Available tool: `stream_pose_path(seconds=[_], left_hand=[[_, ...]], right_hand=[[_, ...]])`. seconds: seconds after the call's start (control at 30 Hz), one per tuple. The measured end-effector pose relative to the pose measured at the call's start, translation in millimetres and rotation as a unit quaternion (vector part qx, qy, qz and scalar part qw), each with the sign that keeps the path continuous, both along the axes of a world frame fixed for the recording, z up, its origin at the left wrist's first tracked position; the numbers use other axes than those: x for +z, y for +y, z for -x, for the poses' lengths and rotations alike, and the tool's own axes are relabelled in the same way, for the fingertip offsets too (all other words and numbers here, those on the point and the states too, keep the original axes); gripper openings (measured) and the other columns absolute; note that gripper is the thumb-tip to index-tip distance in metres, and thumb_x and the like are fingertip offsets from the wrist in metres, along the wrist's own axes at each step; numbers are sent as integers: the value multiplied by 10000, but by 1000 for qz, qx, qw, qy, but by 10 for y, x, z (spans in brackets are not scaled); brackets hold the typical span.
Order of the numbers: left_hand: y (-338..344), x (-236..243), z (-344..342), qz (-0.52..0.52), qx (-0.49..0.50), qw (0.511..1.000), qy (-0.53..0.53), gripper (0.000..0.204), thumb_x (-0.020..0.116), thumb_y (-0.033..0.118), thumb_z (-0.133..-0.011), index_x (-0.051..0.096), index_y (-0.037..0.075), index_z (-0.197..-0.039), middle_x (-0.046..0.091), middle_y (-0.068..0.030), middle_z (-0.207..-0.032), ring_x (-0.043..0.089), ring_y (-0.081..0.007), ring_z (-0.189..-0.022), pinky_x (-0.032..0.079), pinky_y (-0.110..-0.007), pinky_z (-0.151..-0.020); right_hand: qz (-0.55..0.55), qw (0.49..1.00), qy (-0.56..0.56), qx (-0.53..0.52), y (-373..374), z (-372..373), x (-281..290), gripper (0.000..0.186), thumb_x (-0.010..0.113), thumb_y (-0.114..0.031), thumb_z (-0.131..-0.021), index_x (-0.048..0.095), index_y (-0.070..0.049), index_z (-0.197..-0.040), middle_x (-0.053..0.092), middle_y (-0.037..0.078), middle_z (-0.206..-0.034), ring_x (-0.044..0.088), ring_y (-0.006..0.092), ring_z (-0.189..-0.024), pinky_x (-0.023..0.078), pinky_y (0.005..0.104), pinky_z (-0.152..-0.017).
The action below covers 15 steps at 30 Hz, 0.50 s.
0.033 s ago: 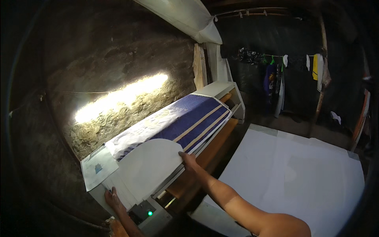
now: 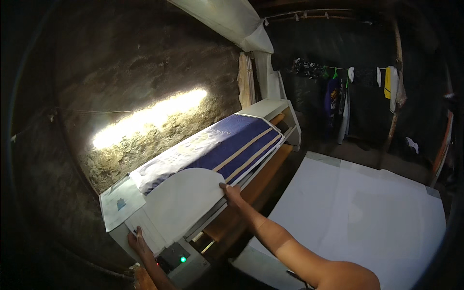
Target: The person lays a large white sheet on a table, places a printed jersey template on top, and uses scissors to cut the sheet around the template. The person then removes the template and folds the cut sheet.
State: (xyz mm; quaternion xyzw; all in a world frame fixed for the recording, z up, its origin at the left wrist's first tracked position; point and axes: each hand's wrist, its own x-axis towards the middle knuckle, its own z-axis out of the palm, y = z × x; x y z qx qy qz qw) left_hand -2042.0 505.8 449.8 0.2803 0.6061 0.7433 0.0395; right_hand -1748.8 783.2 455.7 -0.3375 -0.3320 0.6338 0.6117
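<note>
A white sheet (image 2: 186,205) with a rounded far end lies on the near part of a long pale machine (image 2: 263,107); I cannot tell whether it is paper or cloth. My right hand (image 2: 232,193) pinches its right edge near the rounded end. At the near left end, my left hand (image 2: 139,244) is closed at the sheet's lower edge, its fingertips partly hidden. Beyond the sheet, dark blue fabric (image 2: 241,140) with two tan stripes and pale printing covers the machine top. A green light (image 2: 183,259) glows on the control box (image 2: 173,254) beside my left forearm.
A wide white-covered table (image 2: 362,208) stands to the right. Between it and the machine runs a brown board (image 2: 261,181). A bright tube light (image 2: 150,118) hangs along the rough wall at left. Several garments (image 2: 333,99) hang from a line at the back right.
My left hand has shifted very slightly up along the sheet's edge. A small red light now shows beside the left forearm. The right hand stays at the sheet's edge.
</note>
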Motion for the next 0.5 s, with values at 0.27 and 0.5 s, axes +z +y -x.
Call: stream_pose_path(seconds=[0.27, 0.5], left_hand=[[84, 345, 193, -78, -321, 901, -280, 506, 676, 289, -856, 478, -42, -1185, 586, -100, -1005, 590, -203, -912, 501, -356, -755], [141, 305, 855, -111, -147, 952, -245, 495, 665, 339, -855, 472, 2, -1161, 611, -131, -997, 613, -228, -888, 514, -392, -777]], right_hand=[[-146, 949, -204, -193, 62, -5, 365, 400, 706, -162, -694, 427, 22, -474, 452, 16, -497, 430, 104, -495, 377, 368, -466], [-177, 946, -164, -217, 53, 135, 518, 229, 669, -111, -681, 565, 77, -602, 592, 90, -598, 556, 164, -568, 448, 370, -571]])
